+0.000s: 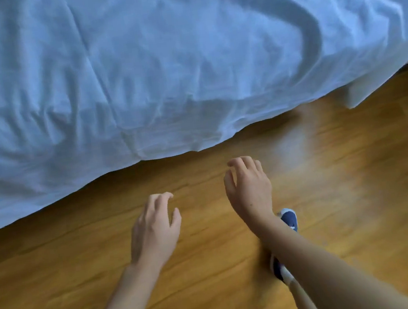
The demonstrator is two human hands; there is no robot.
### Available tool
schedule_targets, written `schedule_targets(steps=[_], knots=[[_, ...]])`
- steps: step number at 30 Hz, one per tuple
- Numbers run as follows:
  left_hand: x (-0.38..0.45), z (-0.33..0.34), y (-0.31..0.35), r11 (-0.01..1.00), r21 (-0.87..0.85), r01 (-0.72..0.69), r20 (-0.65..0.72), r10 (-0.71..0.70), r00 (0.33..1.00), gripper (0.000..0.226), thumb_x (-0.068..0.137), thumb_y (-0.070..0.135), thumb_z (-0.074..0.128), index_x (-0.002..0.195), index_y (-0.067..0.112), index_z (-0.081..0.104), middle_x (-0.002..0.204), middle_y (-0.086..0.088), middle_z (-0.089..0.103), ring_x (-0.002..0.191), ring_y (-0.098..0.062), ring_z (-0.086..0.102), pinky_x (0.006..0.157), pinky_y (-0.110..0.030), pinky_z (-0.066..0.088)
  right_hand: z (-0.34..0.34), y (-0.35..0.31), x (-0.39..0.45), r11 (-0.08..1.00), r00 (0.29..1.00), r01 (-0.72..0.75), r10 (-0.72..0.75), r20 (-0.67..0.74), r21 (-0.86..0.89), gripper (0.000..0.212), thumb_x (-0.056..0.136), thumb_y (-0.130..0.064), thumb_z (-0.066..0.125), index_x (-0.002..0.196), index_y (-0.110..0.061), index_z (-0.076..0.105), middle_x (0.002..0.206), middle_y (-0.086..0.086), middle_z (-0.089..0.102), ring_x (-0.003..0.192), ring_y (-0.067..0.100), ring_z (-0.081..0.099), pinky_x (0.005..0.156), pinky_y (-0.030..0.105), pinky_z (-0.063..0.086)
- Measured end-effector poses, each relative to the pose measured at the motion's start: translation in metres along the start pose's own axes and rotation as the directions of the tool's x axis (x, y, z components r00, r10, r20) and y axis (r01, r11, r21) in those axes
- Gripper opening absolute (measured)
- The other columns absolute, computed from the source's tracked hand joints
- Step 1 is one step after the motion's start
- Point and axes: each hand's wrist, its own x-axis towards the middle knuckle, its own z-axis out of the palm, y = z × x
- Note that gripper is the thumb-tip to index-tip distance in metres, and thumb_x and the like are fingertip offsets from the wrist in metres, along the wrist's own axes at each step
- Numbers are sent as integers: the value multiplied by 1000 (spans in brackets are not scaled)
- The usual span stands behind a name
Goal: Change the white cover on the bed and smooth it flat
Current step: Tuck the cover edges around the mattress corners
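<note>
The white cover [161, 64] lies over the bed and fills the top of the view. It is soft cloth with lots of wrinkles, and one long, curved fold bends round near the right side. Its bottom edge hangs over the side of the bed, just above the floor [332, 202]. At the right, a pale corner of the bed [359, 89] peeks out from under the cloth.

The floor is shiny yellow-brown wood.

Both hands are out over the floor, close to the cover's edge but not touching it. The left hand [155, 229] and the right hand [249, 187] each have loosely bent fingers and hold nothing. Under the right arm is a blue and white shoe [289, 218].
</note>
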Motion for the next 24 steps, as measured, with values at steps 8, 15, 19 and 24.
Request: schedule_targets(steps=[8, 15, 19, 24], knots=[[122, 133, 170, 306, -760, 573, 340, -564, 752, 56, 92, 27, 65, 141, 19, 39, 133, -3, 55, 97, -14, 59, 99, -41, 48, -3, 203, 130, 631, 769, -636, 468, 435, 445, 48, 95, -30, 56, 138, -17, 41, 120, 0, 59, 107, 15, 56, 93, 32, 45], [184, 161, 163, -125, -905, 406, 403, -554, 728, 73, 84, 13, 74, 145, 24, 36, 140, 5, 51, 131, -13, 46, 113, -41, 34, 56, 227, 203, 58, 646, -728, 395, 653, 683, 88, 83, -22, 73, 152, -18, 19, 141, 0, 47, 125, 18, 49, 109, 38, 39], [196, 173, 151, -212, -934, 289, 355, -442, 824, 56, 83, 7, 70, 133, 24, 51, 125, 8, 64, 120, -11, 56, 108, -41, 38, 80, 224, 218, -172, 666, -673, 280, 691, 719, 65, 72, -25, 71, 132, -12, 50, 120, -2, 62, 113, 13, 57, 98, 30, 40], [195, 179, 158, -234, -937, 258, 338, -424, 840, 11, 87, 11, 66, 91, 20, 62, 101, 1, 70, 103, -16, 66, 104, -42, 44, 73, 225, 212, -225, 725, -608, 236, 647, 762, 23, 79, -21, 68, 100, -13, 67, 103, 3, 70, 103, 20, 66, 101, 33, 47]])
